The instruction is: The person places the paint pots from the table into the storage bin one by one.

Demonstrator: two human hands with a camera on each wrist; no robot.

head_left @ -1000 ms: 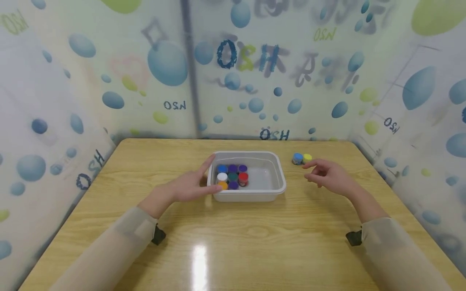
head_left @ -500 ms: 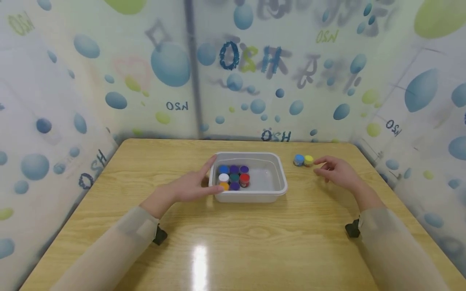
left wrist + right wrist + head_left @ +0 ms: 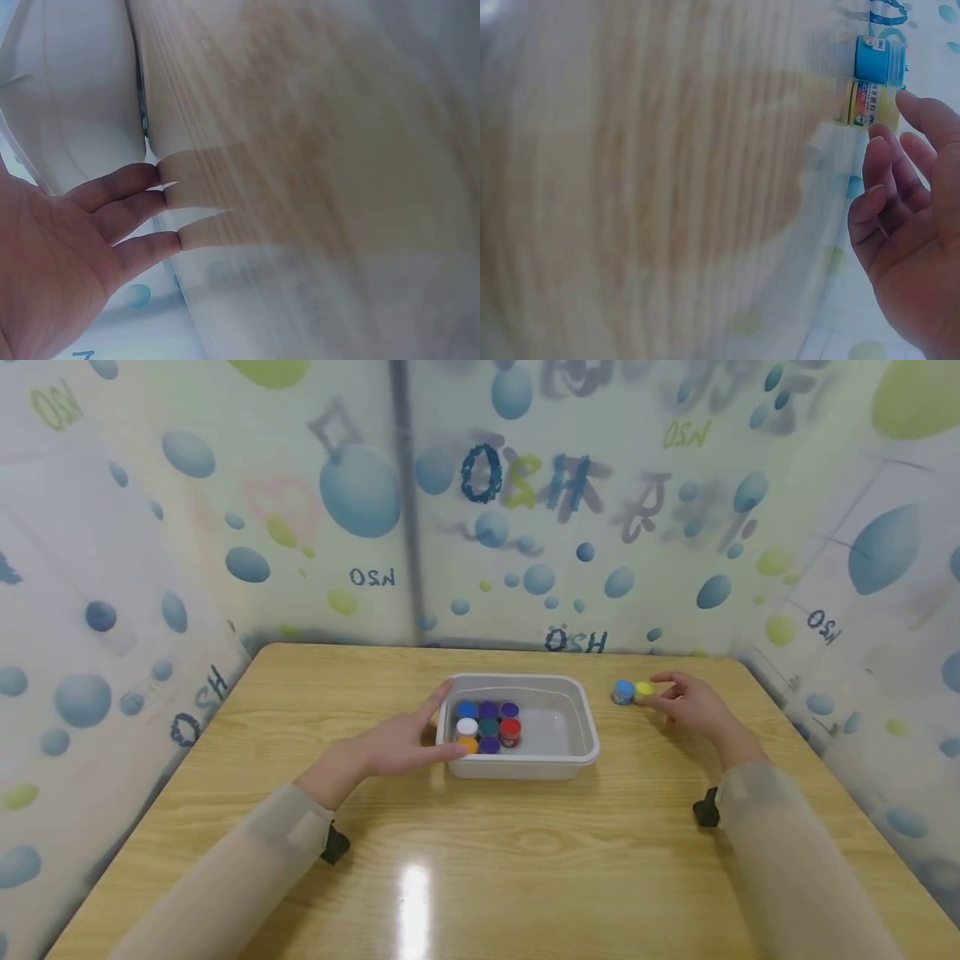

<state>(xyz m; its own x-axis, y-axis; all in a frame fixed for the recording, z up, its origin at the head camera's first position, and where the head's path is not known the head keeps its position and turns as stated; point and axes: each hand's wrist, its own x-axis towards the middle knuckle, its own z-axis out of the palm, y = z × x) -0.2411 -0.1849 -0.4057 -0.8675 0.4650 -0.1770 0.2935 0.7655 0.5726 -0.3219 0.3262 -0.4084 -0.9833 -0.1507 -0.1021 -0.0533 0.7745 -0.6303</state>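
A white plastic tub (image 3: 525, 767) stands on the table in the head view. Small paint jars fill its left part, among them a red-lidded jar (image 3: 509, 732) and a white-lidded jar (image 3: 467, 727). Spread at the tub's left end, my left hand (image 3: 386, 745) has its thumb at the near rim and its straight fingers along the left side. Right of the tub stand a blue paint jar (image 3: 622, 692) and a yellow paint jar (image 3: 642, 691), side by side. My right hand (image 3: 693, 704) is at the yellow jar; the right wrist view shows its fingers loosely bent, not closed round it.
The wooden table (image 3: 480, 852) runs back to a patterned curtain (image 3: 465, 560), which also hangs at both sides. In the left wrist view, the tub's outer wall (image 3: 71, 82) rises beside the fingers.
My right hand first draws back to the right, uncovering the yellow jar, then comes in closer to it. The left hand stays at the tub. The head view shifts slightly.
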